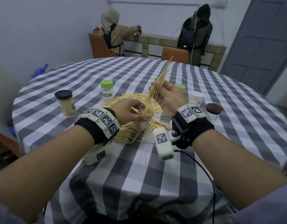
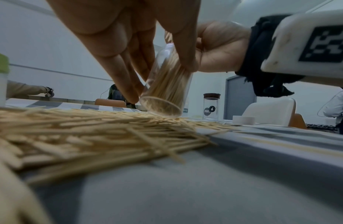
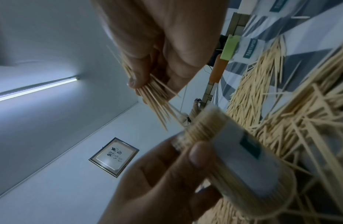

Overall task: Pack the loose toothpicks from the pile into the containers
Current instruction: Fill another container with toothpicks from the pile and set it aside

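Left hand [image 1: 135, 110] grips tilted, nearly full jar [image 1: 143, 118] w/ right hand [image 1: 167, 98] pinching a toothpick bundle [image 1: 157, 83] above it; fanned tips may snag the packed sticks & spill onto the pile [image 1: 131, 101].

head view looks down toward 12 o'clock; left wrist view skims low, right wrist view tilts up; all share the toothpick pile [image 1: 136, 101] [image 2: 90, 136] [image 3: 281, 106].

A grey-and-white checked cloth [image 1: 107, 167] is spread over the round surface. Two hooded persons [image 1: 111, 29] are seen at a tiled counter [image 1: 155, 44] (backs turned), beside orange chairs [image 1: 175, 53] and a grey door [image 1: 259, 46].
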